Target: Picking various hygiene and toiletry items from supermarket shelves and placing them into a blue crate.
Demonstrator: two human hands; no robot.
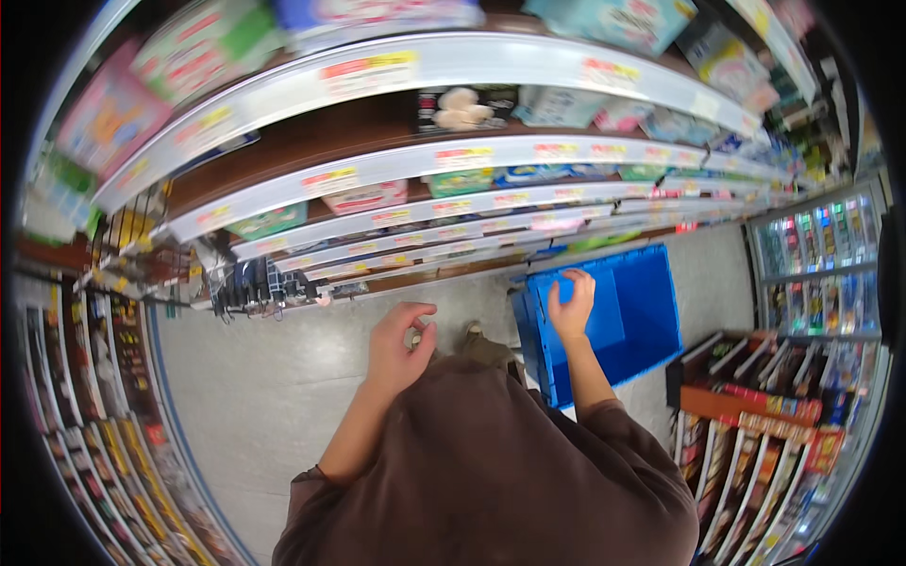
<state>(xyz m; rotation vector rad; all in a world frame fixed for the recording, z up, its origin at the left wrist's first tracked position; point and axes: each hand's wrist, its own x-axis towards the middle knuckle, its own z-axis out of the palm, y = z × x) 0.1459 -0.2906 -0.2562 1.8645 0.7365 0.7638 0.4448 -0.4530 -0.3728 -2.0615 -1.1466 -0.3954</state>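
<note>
My left hand (402, 348) is in front of my body, above the floor. Its thumb and fingers curve towards each other with a gap between them, and nothing is in it. My right hand (572, 305) is half curled and holds nothing, its thumb apart from the fingers. In the picture it overlaps the near left part of a large blue plastic crate (648, 301); whether it touches the crate I cannot tell. Bare blue walls and floor show inside the crate. Before me rise store shelves (488, 60) with soft packs and a black box (463, 110) picturing pale puffs.
Price tags line the white shelf edges. Hanging items (265, 283) stick out at the shelf's left end. Another stocked rack (106, 396) stands at far left. A snack shelf (750, 424) and glass-door drink coolers (814, 262) are on the right. Grey floor (241, 396) lies between.
</note>
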